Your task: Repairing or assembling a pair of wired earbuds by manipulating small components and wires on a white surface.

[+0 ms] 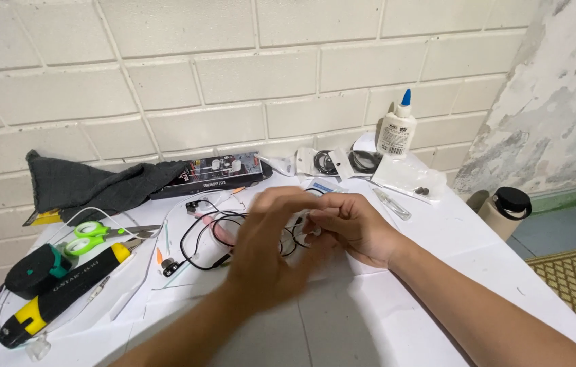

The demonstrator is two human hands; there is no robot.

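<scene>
Both my forearms are bare from the frame edge up, no sleeves in sight. No watch, no bracelet, no ring, no gloves on either. My left hand (261, 248) shows blurred, its outline soft. My right hand (354, 228) is sharper: short nails, knuckles and wrist clearly shown. Slim forearms, nothing written or marked on them.
</scene>
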